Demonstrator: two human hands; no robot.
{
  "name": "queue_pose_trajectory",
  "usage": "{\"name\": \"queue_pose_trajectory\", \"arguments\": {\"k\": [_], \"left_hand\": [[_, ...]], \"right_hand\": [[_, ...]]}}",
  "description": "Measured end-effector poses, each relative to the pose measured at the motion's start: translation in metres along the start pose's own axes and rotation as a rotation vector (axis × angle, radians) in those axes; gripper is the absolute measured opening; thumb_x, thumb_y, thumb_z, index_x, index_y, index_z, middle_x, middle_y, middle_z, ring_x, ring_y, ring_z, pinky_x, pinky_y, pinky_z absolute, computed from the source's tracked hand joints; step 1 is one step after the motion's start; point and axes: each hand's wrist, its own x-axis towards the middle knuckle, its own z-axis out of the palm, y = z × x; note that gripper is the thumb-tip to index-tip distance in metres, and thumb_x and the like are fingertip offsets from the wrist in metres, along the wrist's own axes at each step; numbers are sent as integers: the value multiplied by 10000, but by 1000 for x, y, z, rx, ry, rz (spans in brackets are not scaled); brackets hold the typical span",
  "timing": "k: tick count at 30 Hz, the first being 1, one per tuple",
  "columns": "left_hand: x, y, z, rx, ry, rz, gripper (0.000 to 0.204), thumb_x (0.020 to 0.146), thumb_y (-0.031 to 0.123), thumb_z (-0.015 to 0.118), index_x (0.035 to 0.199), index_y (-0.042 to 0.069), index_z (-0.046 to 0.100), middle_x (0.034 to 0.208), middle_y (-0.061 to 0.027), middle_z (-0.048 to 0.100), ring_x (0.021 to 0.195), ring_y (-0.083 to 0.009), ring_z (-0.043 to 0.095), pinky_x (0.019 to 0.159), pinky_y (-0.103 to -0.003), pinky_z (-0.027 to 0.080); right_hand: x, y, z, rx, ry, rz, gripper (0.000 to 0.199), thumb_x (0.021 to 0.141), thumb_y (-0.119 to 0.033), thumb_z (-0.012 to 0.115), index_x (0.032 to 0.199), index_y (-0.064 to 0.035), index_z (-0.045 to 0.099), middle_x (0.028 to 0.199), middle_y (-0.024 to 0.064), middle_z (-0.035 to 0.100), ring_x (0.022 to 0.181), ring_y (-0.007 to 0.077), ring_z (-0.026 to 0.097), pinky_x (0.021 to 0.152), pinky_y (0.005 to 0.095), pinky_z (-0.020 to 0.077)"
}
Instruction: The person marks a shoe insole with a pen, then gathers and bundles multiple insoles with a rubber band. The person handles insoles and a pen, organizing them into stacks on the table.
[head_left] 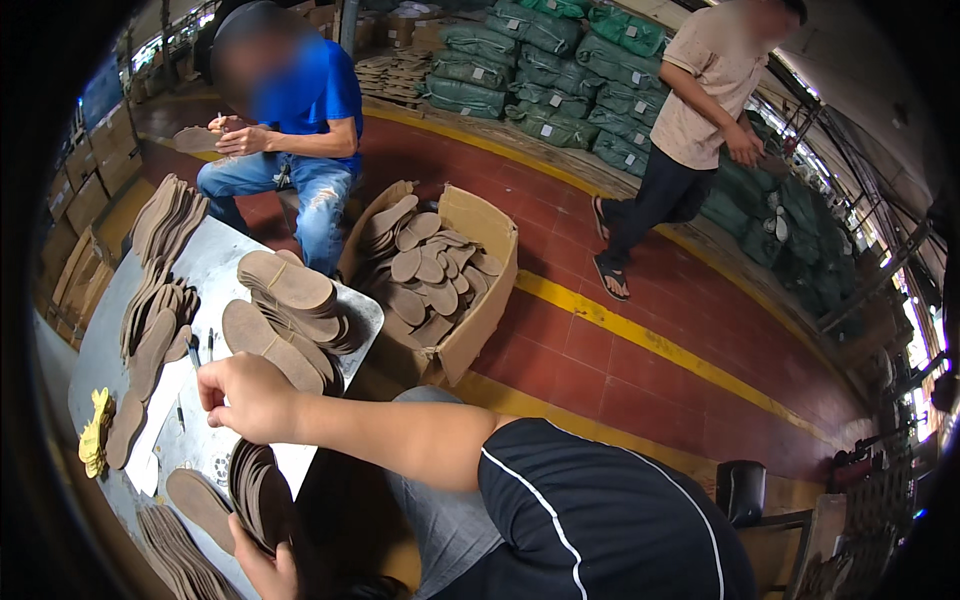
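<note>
My left hand [268, 570] grips the near end of an upright stack of brown shoe insoles [262, 492] at the table's near edge. A single insole [198, 503] lies flat beside it. Over the table my right hand [250, 395] is closed, fingers curled and thumb bent in. A pen [193, 350] sticks out past its knuckles; the rest is hidden by the fingers. Below the hand is a white paper sheet [158, 430]. Just beyond it are two banded insole bundles, one nearer [262, 345] and one farther [290, 285].
More insoles lie fanned along the grey table's [215, 240] left side, near a yellow bundle [95, 430]. A cardboard box [490, 260] of insoles stands on the floor. A seated person in blue [300, 130] holds an insole; another person [690, 110] walks past green sacks [560, 75].
</note>
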Motion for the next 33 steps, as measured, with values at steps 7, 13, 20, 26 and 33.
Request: {"name": "queue_pose_trajectory", "arguments": {"k": [7,13,20,26,33], "left_hand": [[-15,33,-31,27,-132,140,967,909,83,685,1790,-96,329,1830,-352,399,1722,-511,355,1440,-553,223],[-16,45,-36,-282,242,-39,738,1076,253,692,1716,-57,490,1699,-274,568,1572,-422,545,1343,-527,403],[5,47,-47,-1282,337,-384,698,1145,290,674,1730,-40,481,1652,-221,615,1486,-344,624,1278,-467,488],[9,47,-36,-1447,220,-389,634,1218,405,595,1705,3,533,1585,-149,682,1354,-250,709,1165,-416,588],[9,68,-24,-1415,305,-422,638,1212,458,597,1679,23,589,1445,-109,753,1138,-236,784,1012,-391,659]], "right_hand": [[7,44,23,375,-180,229,245,812,13,1008,889,-34,780,862,59,802,806,147,757,746,338,619],[-5,37,31,373,-546,332,225,842,-44,1019,948,-25,821,911,90,852,739,138,730,670,310,586],[19,25,-12,701,-728,662,248,1117,-182,789,1246,-24,649,972,249,856,625,187,720,524,345,589],[26,36,-18,751,-478,750,305,1148,-238,740,1287,13,637,983,224,827,713,279,789,586,417,674],[23,67,5,218,-130,323,216,1115,-213,784,1076,-3,751,964,91,808,829,148,739,753,336,604]]}}
